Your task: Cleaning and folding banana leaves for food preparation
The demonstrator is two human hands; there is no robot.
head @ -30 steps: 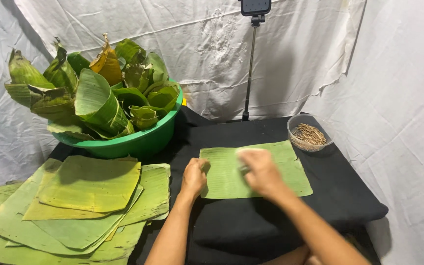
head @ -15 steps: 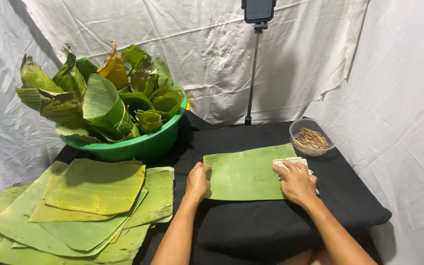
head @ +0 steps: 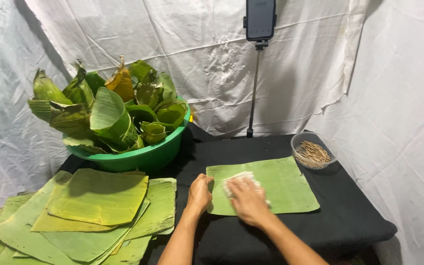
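right hand [head: 247, 200] slid left, fingers flat on cloth [head: 239, 179] | bowl [head: 313, 149]: sticks

The right hand [head: 247, 200] is smeared by motion, so its fingers cannot be told apart, and it hides most of the white cloth [head: 240, 179] on the banana leaf [head: 275, 184]. The left hand [head: 199, 193] covers that leaf's near-left edge. Left of the leaf, the stack of leaves [head: 74, 221] is cut off by the lower and left edges. The phone [head: 260, 18] (behind the leaf, on a stand) loses its top. The sticks in the clear bowl [head: 313, 152] are too small to count.
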